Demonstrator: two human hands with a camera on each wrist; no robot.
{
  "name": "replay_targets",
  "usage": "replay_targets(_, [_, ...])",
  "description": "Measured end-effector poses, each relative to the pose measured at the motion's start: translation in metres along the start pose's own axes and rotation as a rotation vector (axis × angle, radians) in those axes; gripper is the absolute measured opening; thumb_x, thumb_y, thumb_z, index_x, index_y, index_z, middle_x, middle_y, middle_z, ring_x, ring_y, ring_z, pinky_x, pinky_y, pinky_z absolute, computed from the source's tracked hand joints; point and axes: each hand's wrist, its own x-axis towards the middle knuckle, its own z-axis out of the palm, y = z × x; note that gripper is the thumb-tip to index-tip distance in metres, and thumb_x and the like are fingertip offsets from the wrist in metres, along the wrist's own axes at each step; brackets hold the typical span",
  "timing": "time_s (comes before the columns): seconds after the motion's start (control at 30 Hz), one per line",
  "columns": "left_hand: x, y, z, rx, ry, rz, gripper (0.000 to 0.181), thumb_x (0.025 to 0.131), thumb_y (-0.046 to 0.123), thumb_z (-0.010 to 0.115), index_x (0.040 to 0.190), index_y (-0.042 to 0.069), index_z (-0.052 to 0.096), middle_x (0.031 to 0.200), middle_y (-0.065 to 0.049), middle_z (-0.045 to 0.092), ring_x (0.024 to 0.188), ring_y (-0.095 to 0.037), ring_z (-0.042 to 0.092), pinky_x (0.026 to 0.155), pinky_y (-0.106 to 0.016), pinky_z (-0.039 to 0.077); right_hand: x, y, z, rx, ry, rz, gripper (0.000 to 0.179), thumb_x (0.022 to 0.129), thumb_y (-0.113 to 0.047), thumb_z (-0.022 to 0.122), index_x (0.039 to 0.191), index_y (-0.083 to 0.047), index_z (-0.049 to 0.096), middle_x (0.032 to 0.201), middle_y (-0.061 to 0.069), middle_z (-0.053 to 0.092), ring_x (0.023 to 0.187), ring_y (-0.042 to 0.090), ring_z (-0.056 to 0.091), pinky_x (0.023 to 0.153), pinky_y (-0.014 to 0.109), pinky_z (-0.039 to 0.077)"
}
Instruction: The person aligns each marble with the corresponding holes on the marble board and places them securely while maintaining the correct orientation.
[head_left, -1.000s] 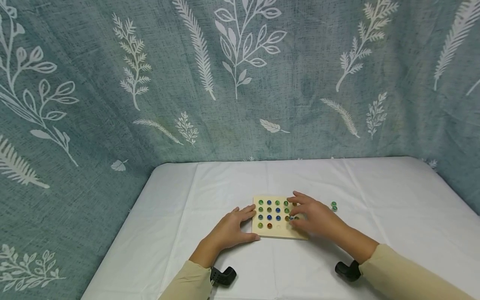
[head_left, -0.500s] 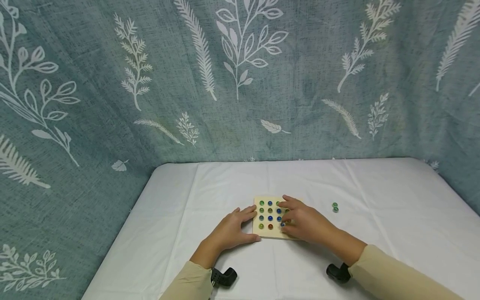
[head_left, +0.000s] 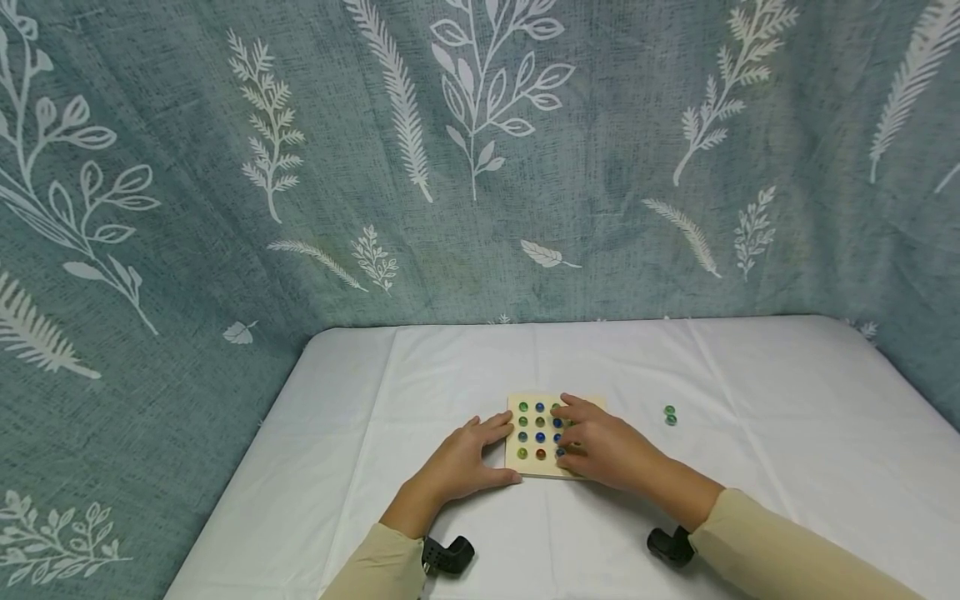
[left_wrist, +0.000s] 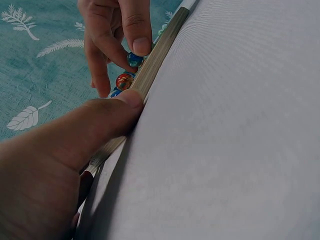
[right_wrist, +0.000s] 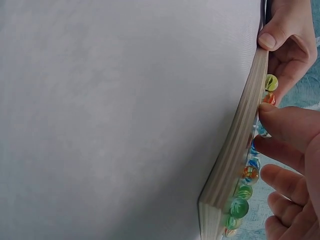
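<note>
A pale wooden board (head_left: 531,468) lies on the white-covered table with glass marbles set in rows. At its left end my left hand (head_left: 465,458) holds it, the thumb against the front edge and the fingertips at the left side. Over the board's right part, my right hand (head_left: 611,448) pinches a blue marble (left_wrist: 134,59) between thumb and finger at the front row. Beside that marble sits a red-orange marble (head_left: 541,454), with a yellow-green marble (head_left: 522,453) at the corner. My right hand hides much of the board's right part in the head view.
Two loose green marbles (head_left: 671,415) lie on the white cloth (head_left: 750,367) to the right of the board. A teal curtain (head_left: 480,275) with white leaf prints hangs behind the table. Black wrist devices (head_left: 447,556) sit under both forearms.
My right hand has moved left across the board with the blue marble, down to the front row beside the red-orange one. The left hand has stayed at the board's left end.
</note>
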Motion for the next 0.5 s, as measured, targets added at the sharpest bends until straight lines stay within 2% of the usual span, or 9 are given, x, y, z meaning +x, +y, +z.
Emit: replay_targets(0.5, [0.0013, -0.0017, 0.0007, 0.001, 0.005, 0.014, 0.078, 0.078, 0.055, 0.078, 0.144, 0.021, 0.053, 0.155, 0.013, 0.039, 0.144, -0.033, 0.036, 0.119, -0.046, 0.031, 0.0008, -0.001, 0.0007, -0.012, 0.014, -0.02, 0.015, 0.082, -0.028, 0.08, 0.09, -0.015, 0.078, 0.136, 0.012, 0.059, 0.14, 0.035, 0.042, 0.105, 0.048, 0.048])
